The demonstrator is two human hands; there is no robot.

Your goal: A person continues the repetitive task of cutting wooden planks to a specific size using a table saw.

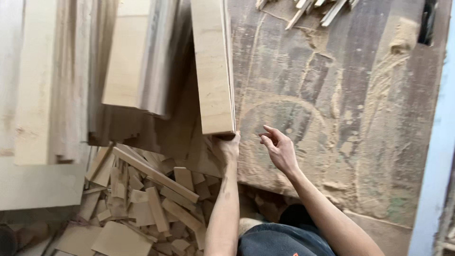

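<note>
No packages, labels, signs or screens appear anywhere in the frame, from the upper left to the lower right; only bare, unmarked wood and sawdust fill the view.

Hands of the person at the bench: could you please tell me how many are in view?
2. The left hand grips the lower end of the pale wooden board; the right hand hovers open, holding nothing, over the dusty worktop.
</note>
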